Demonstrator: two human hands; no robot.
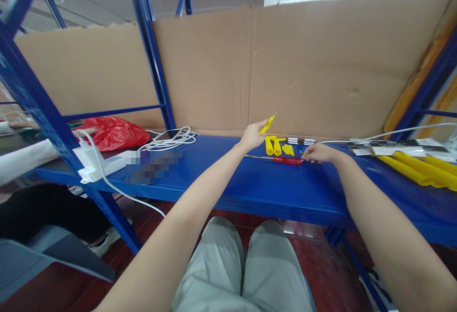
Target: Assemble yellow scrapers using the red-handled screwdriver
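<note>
My left hand (253,135) is closed around a small yellow plastic piece (267,125) with a thin tip pointing up, held above the blue shelf top. My right hand (316,153) is low over the shelf, fingertips pinched together beside some tiny parts; whatever is in them is too small to make out. Just left of these fingers lies a screwdriver (287,160) with a clear red handle, its shaft pointing left. Behind it are yellow tubular pieces (273,146) and smaller yellow pieces (288,149). Black-and-white sticks (301,141) lie near the cardboard.
A cardboard sheet (285,69) stands along the back. Long yellow tubes (421,169) lie at right. A power strip (117,161), coiled white cable (174,138) and red plastic bag (114,133) are at left, where another person sits beyond a blue post (39,88).
</note>
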